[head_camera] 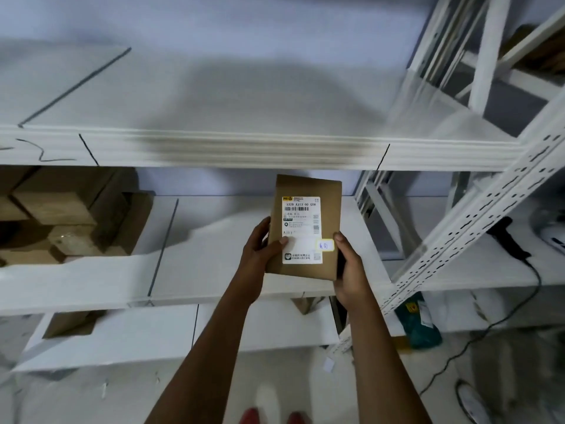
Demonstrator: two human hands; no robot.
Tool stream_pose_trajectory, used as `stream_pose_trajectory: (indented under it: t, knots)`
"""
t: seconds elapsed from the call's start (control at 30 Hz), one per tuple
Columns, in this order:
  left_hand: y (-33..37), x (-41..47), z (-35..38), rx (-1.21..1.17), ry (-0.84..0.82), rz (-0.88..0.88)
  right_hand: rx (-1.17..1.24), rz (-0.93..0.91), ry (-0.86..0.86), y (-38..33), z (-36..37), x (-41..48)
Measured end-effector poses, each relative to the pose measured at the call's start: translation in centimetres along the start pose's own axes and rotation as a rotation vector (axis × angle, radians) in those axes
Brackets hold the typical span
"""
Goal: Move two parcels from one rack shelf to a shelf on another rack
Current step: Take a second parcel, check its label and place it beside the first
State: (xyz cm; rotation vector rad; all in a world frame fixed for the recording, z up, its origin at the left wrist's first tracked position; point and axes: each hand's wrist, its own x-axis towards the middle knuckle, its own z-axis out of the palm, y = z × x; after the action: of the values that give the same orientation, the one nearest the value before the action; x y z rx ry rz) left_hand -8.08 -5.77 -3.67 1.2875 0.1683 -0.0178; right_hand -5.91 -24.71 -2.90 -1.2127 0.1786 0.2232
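**Parcel in both hands at the white rack**

Parcel (305,228), a flat brown cardboard box with a white printed shipping label, was up in the air in front of the middle shelf (214,240) of the white metal rack. The left hand (260,249) was curled round its left edge with the thumb pressed on the label face, and the right hand (348,267) was wrapped round the lower right corner, thumb on top. Both were closed firmly on the box; nothing else was in either palm. The box stood tilted, label towards the camera, clear of the shelf surface and not resting on it.

A stack of other brown cardboard boxes (61,221) sat at the left end of that same shelf, well apart. A second white rack (477,194) stood just to the right.

Judging by this, the carry was under way. To do it well: keep both grips square, level the box before lowering, and aim for bare shelf away from the upright post (458,237).
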Motion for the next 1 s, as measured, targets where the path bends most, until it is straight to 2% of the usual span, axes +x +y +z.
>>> stream_pose_trajectory:
  t: [0.27, 0.47, 0.6, 0.83, 1.0]
  knots:
    - [0.7, -2.7, -3.5, 0.085, -0.059, 0.021, 0.061, -0.055, 0.065, 2.3, 5.7, -3.0]
    - [2.3, -7.2, -5.6, 0.106, -0.029, 0.069, 0.092, -0.231, 0.135, 3.7, 8.7, -7.4]
    - [3.4, -11.1, -6.8, 0.129, 0.0, 0.112, 0.146, -0.284, 0.187, 4.5, 10.0, -10.5]
    - [4.6, -17.5, -8.6, 0.14, 0.053, 0.17, 0.226, -0.282, 0.119, 5.5, 11.7, -15.7]
    - [7.1, -21.9, -11.6, 0.142, 0.104, 0.215, 0.226, -0.325, 0.027, 5.2, 15.9, -19.6]
